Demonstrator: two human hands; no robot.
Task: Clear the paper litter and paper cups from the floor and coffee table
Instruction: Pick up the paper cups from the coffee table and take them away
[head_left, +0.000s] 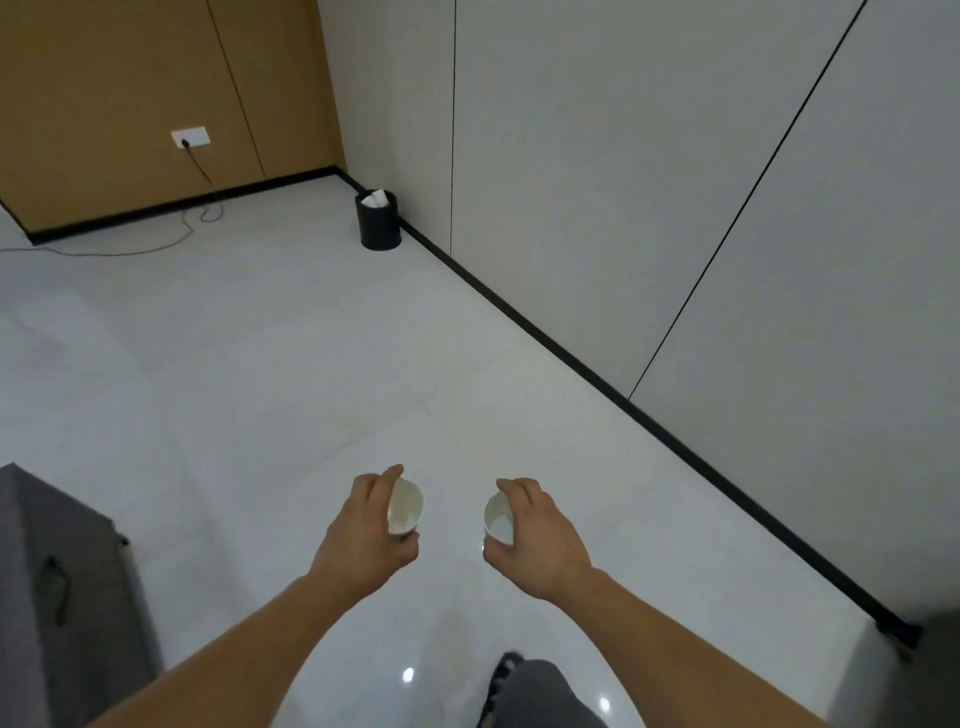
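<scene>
Plain white paper cups, a black round plastic bin, glossy pale grey floor tiles, tan wood-look wall panels, black skirting.

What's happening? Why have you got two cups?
A person is tidying up. Their left hand holds one white paper cup, and their right hand holds a second paper cup, both carried out in front over the shiny floor. Ahead, a black bin stands in the corner by the wall, with white paper poking out of it. The cups are probably headed there.
</scene>
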